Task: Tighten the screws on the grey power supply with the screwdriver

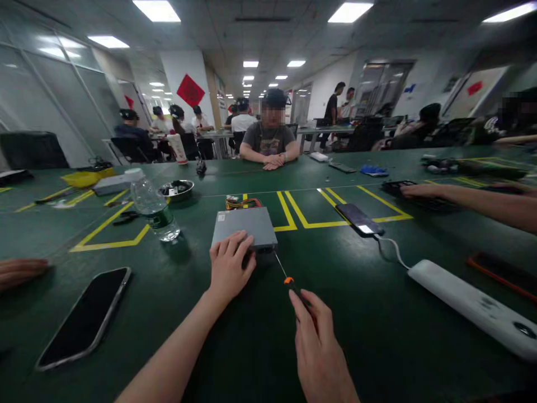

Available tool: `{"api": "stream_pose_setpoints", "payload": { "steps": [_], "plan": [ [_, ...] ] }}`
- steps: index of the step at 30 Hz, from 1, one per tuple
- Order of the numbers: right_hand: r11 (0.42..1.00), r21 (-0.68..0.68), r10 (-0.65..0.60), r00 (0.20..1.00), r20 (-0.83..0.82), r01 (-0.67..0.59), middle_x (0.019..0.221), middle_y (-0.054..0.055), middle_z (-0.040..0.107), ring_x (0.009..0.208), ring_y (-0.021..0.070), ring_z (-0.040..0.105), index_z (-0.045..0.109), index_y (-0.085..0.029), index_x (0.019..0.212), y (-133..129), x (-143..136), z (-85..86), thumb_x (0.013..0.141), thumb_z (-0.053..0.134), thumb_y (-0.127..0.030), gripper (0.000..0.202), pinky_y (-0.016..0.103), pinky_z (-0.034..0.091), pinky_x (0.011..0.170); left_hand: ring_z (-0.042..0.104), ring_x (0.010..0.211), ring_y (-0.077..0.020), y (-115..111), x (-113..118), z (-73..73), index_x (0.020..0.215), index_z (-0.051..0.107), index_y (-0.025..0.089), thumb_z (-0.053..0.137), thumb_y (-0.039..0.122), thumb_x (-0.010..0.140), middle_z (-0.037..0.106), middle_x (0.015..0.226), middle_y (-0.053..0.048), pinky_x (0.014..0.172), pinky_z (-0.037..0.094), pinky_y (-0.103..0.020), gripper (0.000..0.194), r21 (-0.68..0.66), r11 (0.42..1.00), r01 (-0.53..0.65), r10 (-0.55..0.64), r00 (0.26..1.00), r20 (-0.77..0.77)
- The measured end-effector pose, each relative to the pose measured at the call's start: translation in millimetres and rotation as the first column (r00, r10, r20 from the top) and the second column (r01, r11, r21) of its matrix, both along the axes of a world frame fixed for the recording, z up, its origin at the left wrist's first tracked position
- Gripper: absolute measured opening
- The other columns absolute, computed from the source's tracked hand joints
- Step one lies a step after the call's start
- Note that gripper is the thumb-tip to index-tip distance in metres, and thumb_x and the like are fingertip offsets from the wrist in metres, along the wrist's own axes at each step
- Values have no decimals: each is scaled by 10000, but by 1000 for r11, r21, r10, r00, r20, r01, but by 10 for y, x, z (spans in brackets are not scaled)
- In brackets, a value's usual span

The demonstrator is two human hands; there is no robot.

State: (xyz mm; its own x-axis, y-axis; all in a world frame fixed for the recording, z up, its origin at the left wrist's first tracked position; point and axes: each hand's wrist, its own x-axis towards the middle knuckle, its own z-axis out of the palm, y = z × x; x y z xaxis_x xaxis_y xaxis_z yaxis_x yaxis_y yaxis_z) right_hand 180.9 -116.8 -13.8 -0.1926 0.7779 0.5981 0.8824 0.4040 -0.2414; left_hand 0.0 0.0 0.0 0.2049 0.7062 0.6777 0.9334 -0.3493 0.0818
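Observation:
In front of me a grey metal power supply unit [243,221] lies flat on the green table, a bundle of coloured cables [243,202] coming out at its far side. My left hand [230,260] holds its near edge, fingers on the top cover and thumb at the front side. A screwdriver [289,280] with a thin shaft and an orange and black handle is gripped in my right hand [316,330]. Its shaft reaches up to the near right corner of the unit; whether the tip sits in a screw is too small to tell.
Left stand a water bottle [155,210], a metal bowl [178,189] of small parts and a phone [86,316]. Right lie a plugged-in phone [358,218] and a white power strip [474,308]. Other people's hands show at both sides; a person [271,131] sits opposite. Yellow tape [289,210] marks the table.

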Motion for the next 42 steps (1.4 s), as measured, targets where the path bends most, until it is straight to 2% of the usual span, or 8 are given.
{"api": "stream_pose_setpoints", "payload": {
  "steps": [3,6,12,20,25,31,36,42],
  "plan": [
    [997,61,-42,998,-47,45,970,148,600,724,188,675,409,-116,1242,50,-13,18,997,203,-288,363,239,557,522,489,1149,-230,5,-9,1,1144,522,255,482,300,846,567,1237,-47,893,299,-410,305,12,1000,3,-3,1000,2],
    [998,48,-42,996,-74,46,792,83,617,575,166,649,461,-128,1144,63,-19,33,998,213,-327,349,241,540,467,486,1152,-233,5,-14,4,1145,523,257,481,303,845,566,1238,-48,894,300,-409,306,19,1000,11,-11,1000,4],
    [995,88,-37,993,-109,47,997,160,545,722,188,664,485,-122,1106,35,-83,27,991,216,-382,391,245,558,521,478,1163,-231,7,-23,5,1152,521,260,483,306,845,554,1254,-45,909,293,-412,313,7,1000,19,-19,1000,9],
    [997,70,-34,993,-116,43,816,78,574,543,137,628,491,-157,1026,82,34,111,1002,181,-335,358,197,509,418,462,1177,-231,6,-31,-6,1164,514,262,486,308,843,545,1263,-47,907,292,-412,325,-2,1000,21,-21,1000,14],
    [995,89,-32,992,-125,43,978,158,501,710,179,653,487,-114,1078,58,-28,69,993,192,-379,405,237,555,520,476,1162,-236,1,-23,0,1155,524,257,491,297,836,551,1254,-51,903,299,-414,324,12,1000,22,-22,1000,22],
    [989,138,-43,992,-115,59,920,121,547,718,166,651,471,-123,1124,61,-16,69,997,242,-334,336,210,547,525,479,1156,-242,12,-32,-1,1158,528,265,509,285,820,555,1249,-53,900,309,-413,339,15,1000,24,-25,999,28],
    [991,100,-85,994,-67,92,784,66,573,546,136,593,507,-168,1123,85,70,145,998,208,-373,383,224,507,460,473,1162,-241,12,-27,-5,1171,516,264,498,285,831,552,1255,-59,901,305,-415,341,13,1000,27,-28,999,30],
    [983,168,-72,996,-45,78,1010,159,555,827,212,635,479,-128,1170,52,-46,54,996,202,-348,393,294,556,602,467,1171,-241,2,-27,-7,1177,514,262,499,285,833,538,1273,-59,909,304,-414,345,-3,1000,23,-22,999,31]
  ]
}}
